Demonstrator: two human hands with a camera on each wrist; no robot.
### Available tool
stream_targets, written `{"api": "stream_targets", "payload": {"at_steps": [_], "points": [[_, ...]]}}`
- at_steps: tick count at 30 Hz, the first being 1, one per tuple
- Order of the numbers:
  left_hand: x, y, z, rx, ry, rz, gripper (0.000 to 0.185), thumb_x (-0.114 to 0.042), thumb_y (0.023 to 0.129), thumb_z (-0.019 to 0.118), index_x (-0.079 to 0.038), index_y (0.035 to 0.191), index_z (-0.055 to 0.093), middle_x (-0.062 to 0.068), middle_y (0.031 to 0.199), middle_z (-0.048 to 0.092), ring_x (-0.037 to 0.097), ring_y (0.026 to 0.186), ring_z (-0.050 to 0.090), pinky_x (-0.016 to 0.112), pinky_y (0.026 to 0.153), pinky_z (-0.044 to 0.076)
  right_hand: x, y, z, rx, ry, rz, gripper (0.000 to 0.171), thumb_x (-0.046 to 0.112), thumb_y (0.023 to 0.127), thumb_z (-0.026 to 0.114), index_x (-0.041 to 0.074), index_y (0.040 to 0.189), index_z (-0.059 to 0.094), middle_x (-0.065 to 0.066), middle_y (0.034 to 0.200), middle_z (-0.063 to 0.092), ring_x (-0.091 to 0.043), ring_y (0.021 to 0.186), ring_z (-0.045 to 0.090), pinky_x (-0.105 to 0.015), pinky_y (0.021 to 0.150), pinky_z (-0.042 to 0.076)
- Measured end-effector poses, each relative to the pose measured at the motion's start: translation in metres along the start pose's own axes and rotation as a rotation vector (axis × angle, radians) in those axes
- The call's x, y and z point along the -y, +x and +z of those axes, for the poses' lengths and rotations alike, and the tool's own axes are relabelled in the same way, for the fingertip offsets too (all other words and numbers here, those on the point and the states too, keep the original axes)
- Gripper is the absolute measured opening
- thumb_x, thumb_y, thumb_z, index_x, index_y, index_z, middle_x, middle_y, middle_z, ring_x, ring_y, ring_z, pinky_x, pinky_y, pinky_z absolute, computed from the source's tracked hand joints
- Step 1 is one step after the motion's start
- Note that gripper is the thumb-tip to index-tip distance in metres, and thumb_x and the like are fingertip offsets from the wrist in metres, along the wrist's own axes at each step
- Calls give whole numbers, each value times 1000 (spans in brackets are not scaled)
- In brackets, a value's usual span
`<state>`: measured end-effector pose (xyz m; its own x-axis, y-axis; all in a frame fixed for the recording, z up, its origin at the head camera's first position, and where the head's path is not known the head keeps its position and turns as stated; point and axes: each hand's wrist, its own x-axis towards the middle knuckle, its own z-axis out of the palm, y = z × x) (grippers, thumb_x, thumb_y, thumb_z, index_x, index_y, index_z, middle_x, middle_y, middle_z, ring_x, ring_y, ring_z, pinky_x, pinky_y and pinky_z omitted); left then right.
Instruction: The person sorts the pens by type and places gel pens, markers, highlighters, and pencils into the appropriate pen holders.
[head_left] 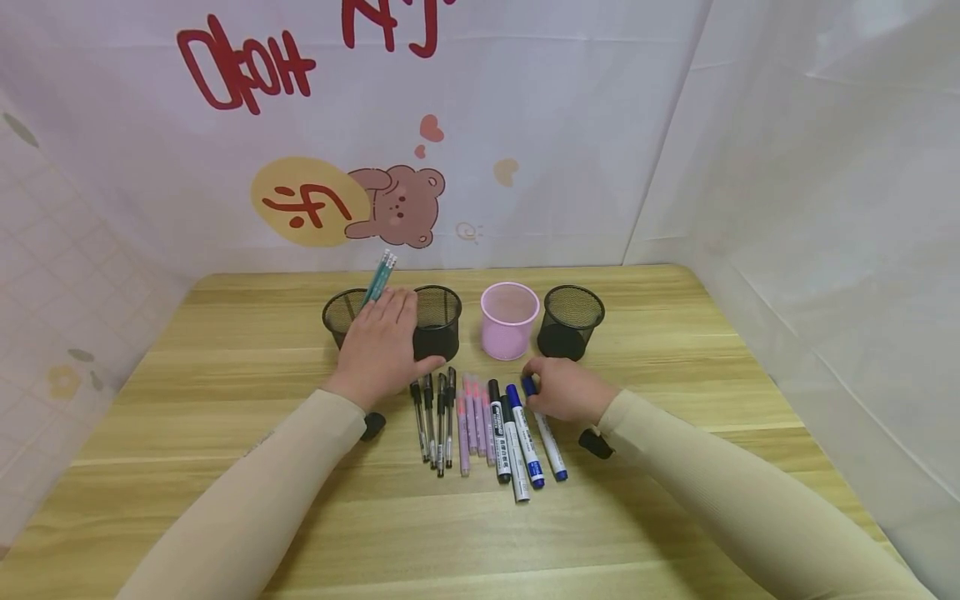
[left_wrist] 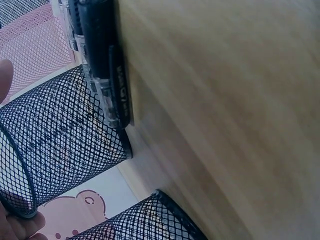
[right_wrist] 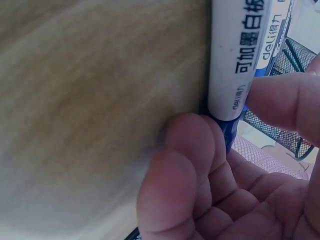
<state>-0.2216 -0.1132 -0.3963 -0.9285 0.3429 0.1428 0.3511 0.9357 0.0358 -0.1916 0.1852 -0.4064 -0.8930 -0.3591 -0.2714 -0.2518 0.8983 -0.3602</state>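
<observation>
My left hand lies flat over the side of a black mesh pen cup, second from the left. Its fingers stretch along the rim and its thumb points right across the front. In the left wrist view, fingertips show at that cup's mouth. My right hand grips the cap end of the rightmost blue-capped whiteboard marker, thumb on one side and curled fingers on the other. The marker's white barrel runs close along the tabletop. Another blue-capped marker is just left of it.
Teal pencils stand in the leftmost black cup. A pink cup and another black cup stand to the right. Black gel pens, pink-purple pens and black-capped markers lie in a row on the wooden table.
</observation>
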Motion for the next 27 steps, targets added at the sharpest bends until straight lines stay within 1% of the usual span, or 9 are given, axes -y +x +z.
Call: {"api": "stream_targets", "payload": {"at_steps": [6, 18, 27], "points": [[0, -2, 2, -1, 6, 0, 115, -77, 89, 64, 2, 164, 26, 20, 172, 28, 39, 161, 24, 56, 132, 21, -1, 0, 3, 7, 2, 6, 38, 19, 90, 76, 8, 126, 67, -2, 83, 64, -17, 74, 59, -31, 66, 49], [-1, -5, 6, -21, 10, 7, 115, -76, 89, 64, 3, 164, 27, 21, 171, 30, 40, 161, 24, 56, 132, 22, -2, -1, 9, -6, 10, 26, 40, 21, 91, 77, 8, 127, 67, -3, 88, 66, -18, 78, 61, -31, 69, 52], [-2, -6, 9, -30, 13, 3, 115, -76, 89, 65, 2, 164, 27, 21, 171, 30, 40, 161, 24, 56, 132, 22, -2, -3, 12, -29, 58, 21, 42, 18, 90, 78, 5, 128, 66, -3, 83, 65, -17, 72, 60, -29, 62, 49]]}}
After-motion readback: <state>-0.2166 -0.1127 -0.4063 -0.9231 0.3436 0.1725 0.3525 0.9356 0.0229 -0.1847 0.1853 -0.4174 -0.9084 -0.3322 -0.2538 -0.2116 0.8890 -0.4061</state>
